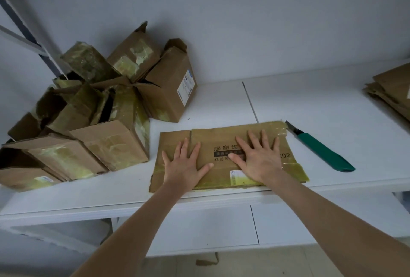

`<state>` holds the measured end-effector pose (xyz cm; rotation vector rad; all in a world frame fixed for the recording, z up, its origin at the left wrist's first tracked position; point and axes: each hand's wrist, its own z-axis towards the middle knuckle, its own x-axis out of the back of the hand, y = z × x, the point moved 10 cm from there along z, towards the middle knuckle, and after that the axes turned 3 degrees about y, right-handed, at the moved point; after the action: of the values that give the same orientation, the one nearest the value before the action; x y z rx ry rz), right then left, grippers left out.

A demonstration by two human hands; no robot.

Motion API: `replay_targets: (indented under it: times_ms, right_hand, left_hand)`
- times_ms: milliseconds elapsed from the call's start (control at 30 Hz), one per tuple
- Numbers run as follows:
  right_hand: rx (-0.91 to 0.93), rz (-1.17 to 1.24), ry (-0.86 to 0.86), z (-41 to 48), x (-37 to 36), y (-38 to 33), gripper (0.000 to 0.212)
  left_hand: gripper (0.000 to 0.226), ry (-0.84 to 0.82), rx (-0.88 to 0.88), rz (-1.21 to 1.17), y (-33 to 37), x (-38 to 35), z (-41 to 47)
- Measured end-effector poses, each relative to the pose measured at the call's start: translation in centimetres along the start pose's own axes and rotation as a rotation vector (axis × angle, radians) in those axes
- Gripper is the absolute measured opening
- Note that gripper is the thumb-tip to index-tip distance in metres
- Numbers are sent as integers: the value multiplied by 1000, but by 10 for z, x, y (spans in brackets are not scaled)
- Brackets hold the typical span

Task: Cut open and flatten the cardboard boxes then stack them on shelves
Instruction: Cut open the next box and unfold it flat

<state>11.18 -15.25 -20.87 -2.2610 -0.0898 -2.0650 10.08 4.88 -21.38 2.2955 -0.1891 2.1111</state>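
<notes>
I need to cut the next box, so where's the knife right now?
In the head view, the knife lies on the shelf, right of the flattened box, its blade tip near the box's far right corner.

The flattened box [224, 139] lay on the shelf [332, 108], at its front edge. The pile of boxes [106, 108] stood at its ten o'clock, the knife [324, 152] just beside at three o'clock, and the stack of flattened cardboard [392, 92] well apart at two o'clock.

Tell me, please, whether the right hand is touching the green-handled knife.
Apart. The head view shows the right hand lying flat on the flattened box, with cardboard and white shelf visible between it and the knife.
</notes>
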Motion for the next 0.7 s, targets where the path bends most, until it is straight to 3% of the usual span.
replay_targets:
  times_ms: [233,367,533,700]
  right_hand:
    - [-53,11,-41,-11,-6,12,80]
    - [-45,16,-42,-9,-7,14,82]
    - [-48,27,-33,-9,-6,12,99]
    - [-47,-8,-16,1,8,13,85]
  left_hand:
    - [85,-7,5,-53,0,3,-3]
    - [72,-29,57,-462,-14,22,10]
    - [86,-70,55,-244,-16,15,29]
    - [86,-59,59,-141,-15,4,33]
